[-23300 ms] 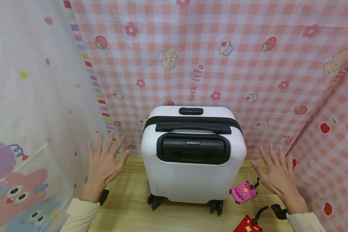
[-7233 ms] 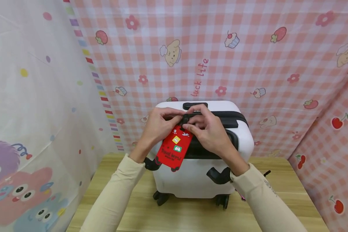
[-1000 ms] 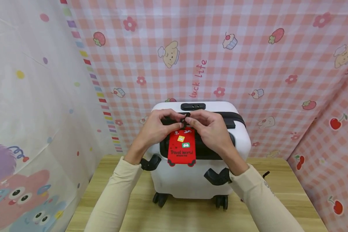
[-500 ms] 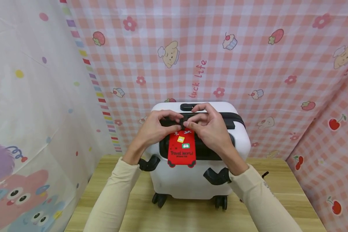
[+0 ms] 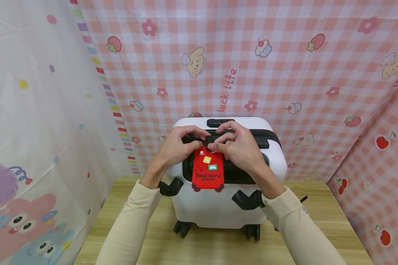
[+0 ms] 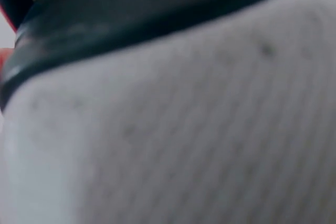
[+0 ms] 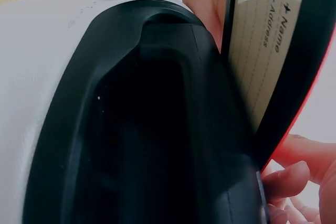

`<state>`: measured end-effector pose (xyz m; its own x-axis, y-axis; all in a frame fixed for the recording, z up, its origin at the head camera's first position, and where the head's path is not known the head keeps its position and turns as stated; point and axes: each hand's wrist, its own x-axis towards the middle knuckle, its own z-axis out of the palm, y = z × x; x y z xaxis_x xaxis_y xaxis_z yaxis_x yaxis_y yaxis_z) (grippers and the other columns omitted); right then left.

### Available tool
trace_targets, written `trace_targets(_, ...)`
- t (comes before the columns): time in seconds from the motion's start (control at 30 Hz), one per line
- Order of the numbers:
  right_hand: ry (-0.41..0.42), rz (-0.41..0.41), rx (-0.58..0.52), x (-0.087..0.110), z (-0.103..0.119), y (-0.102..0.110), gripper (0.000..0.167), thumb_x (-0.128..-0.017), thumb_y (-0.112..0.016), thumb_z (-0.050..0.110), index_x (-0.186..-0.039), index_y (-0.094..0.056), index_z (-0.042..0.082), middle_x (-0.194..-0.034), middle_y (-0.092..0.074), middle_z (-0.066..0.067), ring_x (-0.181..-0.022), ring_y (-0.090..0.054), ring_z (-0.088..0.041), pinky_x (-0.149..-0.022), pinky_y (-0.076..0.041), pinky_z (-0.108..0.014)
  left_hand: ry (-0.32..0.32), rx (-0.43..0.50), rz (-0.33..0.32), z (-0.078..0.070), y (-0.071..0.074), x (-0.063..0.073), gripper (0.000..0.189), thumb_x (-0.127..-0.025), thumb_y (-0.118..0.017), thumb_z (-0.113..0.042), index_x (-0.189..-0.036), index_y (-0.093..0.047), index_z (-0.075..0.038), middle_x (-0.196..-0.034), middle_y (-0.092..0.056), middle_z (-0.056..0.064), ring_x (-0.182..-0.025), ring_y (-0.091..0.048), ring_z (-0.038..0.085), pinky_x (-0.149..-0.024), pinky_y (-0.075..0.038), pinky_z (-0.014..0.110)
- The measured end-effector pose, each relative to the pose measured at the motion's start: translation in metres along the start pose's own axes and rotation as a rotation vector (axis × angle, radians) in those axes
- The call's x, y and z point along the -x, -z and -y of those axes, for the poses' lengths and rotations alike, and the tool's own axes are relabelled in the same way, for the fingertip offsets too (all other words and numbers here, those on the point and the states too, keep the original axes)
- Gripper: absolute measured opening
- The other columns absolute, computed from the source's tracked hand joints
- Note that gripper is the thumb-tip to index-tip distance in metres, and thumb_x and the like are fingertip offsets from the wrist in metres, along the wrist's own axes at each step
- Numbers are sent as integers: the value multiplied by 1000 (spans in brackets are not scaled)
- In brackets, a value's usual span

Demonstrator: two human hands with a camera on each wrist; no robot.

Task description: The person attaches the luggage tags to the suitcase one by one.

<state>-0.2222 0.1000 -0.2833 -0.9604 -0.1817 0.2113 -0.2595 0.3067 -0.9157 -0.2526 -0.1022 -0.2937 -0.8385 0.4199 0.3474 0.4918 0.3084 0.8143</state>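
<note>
The left hand (image 5: pixel 177 145) and right hand (image 5: pixel 241 149) cover most of the black tag strap (image 5: pixel 209 140) and the top of the red tag (image 5: pixel 208 176), so its fastening cannot be told. Much of the suitcase handle (image 5: pixel 263 142) is hidden behind them. The tag's lowest print is too small to read surely. At 4 o'clock the right sleeve (image 5: pixel 300 226) hides all but the end of another strap (image 5: pixel 304 199). The left wrist view blurs the white shell (image 6: pixel 157 129); the right cuts off the name card (image 7: pixel 265 40) at 1 o'clock.
</note>
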Motion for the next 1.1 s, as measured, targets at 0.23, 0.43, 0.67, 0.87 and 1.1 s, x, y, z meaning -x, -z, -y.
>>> trace_targets(0.23,-44,42,31,-4,3,1,31,-86,-77,11,-111,-59,7,-82,-74,-5,-55,-52,-19,-53,-46,-28,-7,30,-7,0,0,0,25,-89,-60,-3,-110,-73,-6,-100,-71,8,-92,-62,21,-82,-50,33)
trace_targets(0.43,-106,64,56,-6,7,2,28,-85,-77,12,-109,-63,5,-82,-74,-6,-57,-55,-20,-56,-50,-28,-21,50,6,2,1,1,24,-90,-60,-4,-110,-73,-5,-101,-71,9,-92,-62,22,-83,-50,34)
trace_targets(0.67,-153,74,64,-8,10,3,27,-85,-78,15,-107,-65,4,-79,-72,-5,-55,-57,-19,-55,-50,-28,-34,55,16,2,2,1,25,-89,-61,-6,-111,-73,-6,-103,-70,8,-93,-61,21,-85,-50,35)
trace_targets(0.87,-150,68,65,-7,10,3,23,-86,-76,16,-104,-67,5,-78,-72,-5,-54,-57,-18,-55,-49,-28,-43,60,24,2,2,2,26,-88,-62,-5,-112,-72,-5,-105,-70,8,-96,-61,21,-88,-49,37)
trace_targets(1.1,-160,57,64,-6,11,3,19,-87,-76,18,-102,-68,7,-78,-72,-5,-54,-58,-18,-55,-49,-27,-51,65,29,1,3,3,25,-88,-66,-5,-112,-73,-5,-104,-70,8,-98,-60,20,-90,-48,37)
